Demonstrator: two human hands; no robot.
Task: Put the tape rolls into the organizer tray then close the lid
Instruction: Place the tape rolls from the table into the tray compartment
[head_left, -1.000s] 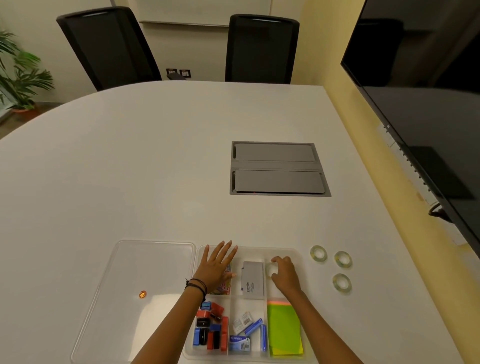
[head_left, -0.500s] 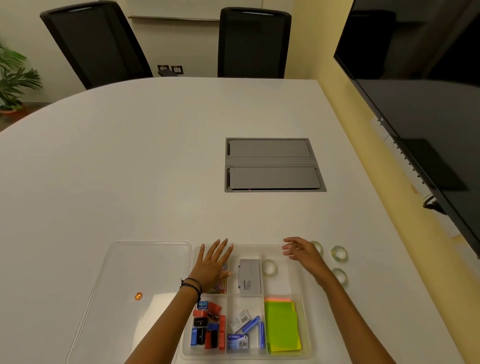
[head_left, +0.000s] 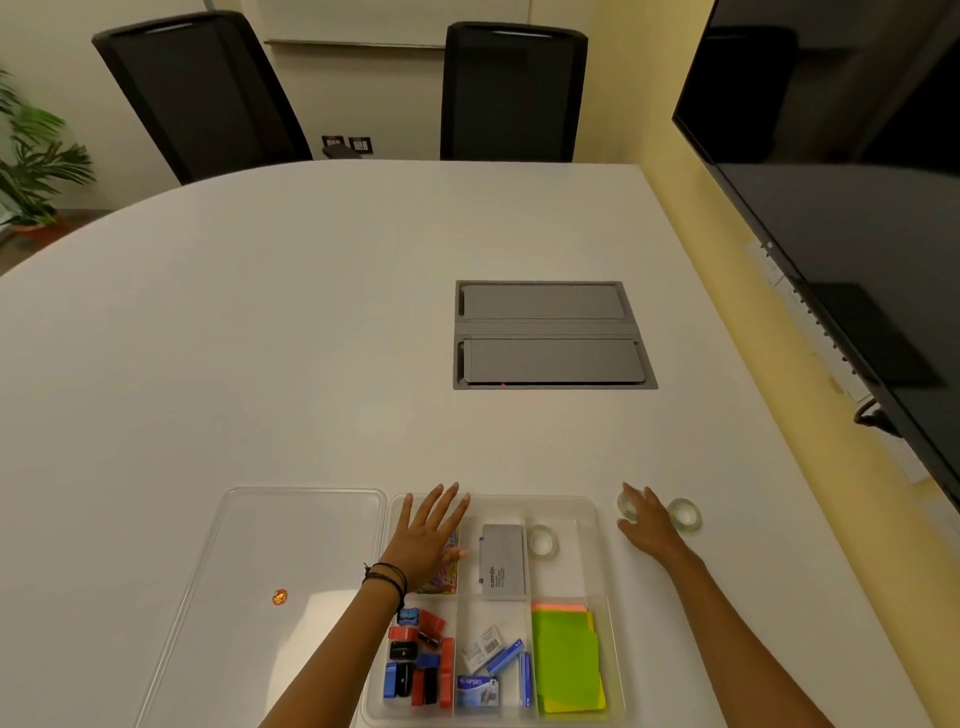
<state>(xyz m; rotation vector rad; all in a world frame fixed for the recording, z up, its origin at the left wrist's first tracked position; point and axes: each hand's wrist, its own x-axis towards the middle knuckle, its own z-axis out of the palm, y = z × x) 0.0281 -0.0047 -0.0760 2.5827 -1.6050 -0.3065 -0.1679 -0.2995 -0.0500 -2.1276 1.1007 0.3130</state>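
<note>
Clear organizer tray (head_left: 587, 506), long axis running toward the viewer, with its lid (head_left: 291, 551) lying flat just left of it. One tape roll (head_left: 542, 540) lies flat, hole upward, in the far right compartment. Left hand (head_left: 428, 535), fingers spread, rests flat on the far left compartment. Right hand (head_left: 649, 527), loosely open, touches a tape roll (head_left: 627, 506) on the white table (head_left: 260, 338); another roll (head_left: 684, 514) lies just beside it.

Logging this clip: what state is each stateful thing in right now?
Organizer tray: open, lid off.
Lid: flat on the table, left of the tray.
Tape roll in tray: lying flat.
Tape roll outside: on the table.
Left hand: flat on the tray.
Right hand: reaching over another roll, grip unclear.
</note>
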